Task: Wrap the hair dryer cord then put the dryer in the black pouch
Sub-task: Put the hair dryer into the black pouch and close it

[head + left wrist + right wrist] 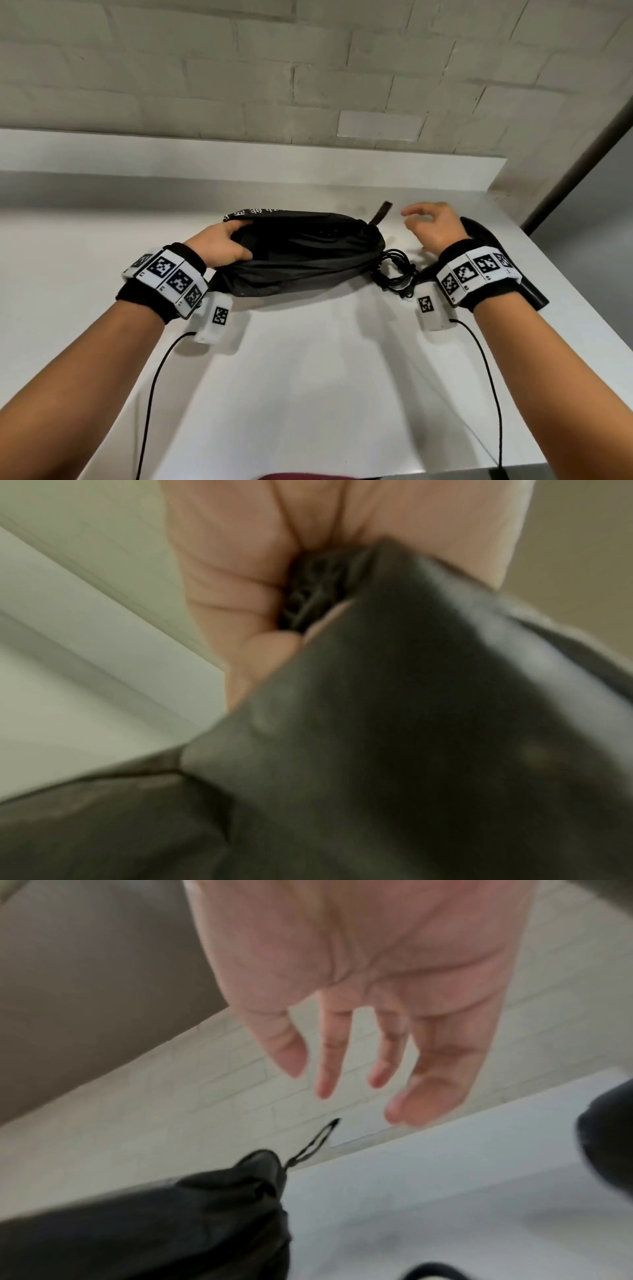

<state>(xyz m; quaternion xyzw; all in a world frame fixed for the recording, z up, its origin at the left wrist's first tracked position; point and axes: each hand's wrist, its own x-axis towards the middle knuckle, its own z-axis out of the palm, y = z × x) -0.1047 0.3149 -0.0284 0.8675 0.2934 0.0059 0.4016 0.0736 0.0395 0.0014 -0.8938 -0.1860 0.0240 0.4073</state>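
The black pouch (301, 253) lies on its side across the white table (308, 377), its brown loop (382, 212) sticking up at the right end. My left hand (226, 243) grips the pouch's left edge; in the left wrist view its fingers (240, 593) curl round bunched black fabric (411, 723). My right hand (428, 226) hovers open just right of the pouch and holds nothing, fingers (359, 1069) spread. The black hair dryer (479, 236) lies on the table beneath my right wrist. Its coiled cord (394, 270) sits between pouch and dryer.
A pale brick wall (308, 68) rises behind a raised ledge (239, 154) at the table's back. The table's right edge (565, 274) runs close beside the dryer. Thin black cables (150, 394) hang from both wrist cameras over the near table.
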